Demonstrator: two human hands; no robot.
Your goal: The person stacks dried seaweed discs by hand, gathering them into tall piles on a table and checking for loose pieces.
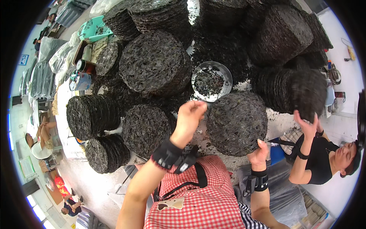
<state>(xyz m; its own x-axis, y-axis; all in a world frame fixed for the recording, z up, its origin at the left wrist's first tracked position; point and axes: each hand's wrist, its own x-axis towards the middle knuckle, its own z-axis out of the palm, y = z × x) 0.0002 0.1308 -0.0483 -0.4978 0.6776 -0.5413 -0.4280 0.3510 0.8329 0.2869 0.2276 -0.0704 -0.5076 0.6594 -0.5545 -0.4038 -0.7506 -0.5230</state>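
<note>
Left hand (190, 117): fingers pinched narrow (contents: cannot tell), near metal bowl (225, 72). Right hand (259, 154): holding dark disc (237, 124) at near-right edge. Step: apparently picking-over; next wants steady support.

Seaweed disc (237, 124): round, blackish with faint greenish-brown patches, its surface rough and matted, its margin ragged. The broad face is turned toward the viewer; the near right edge is held in the right grip (259, 155), the body extending leftward and away from it. Bowl (227, 74): round, grey, partly filled with dark scraps, just beyond the left grip (190, 119).
</note>
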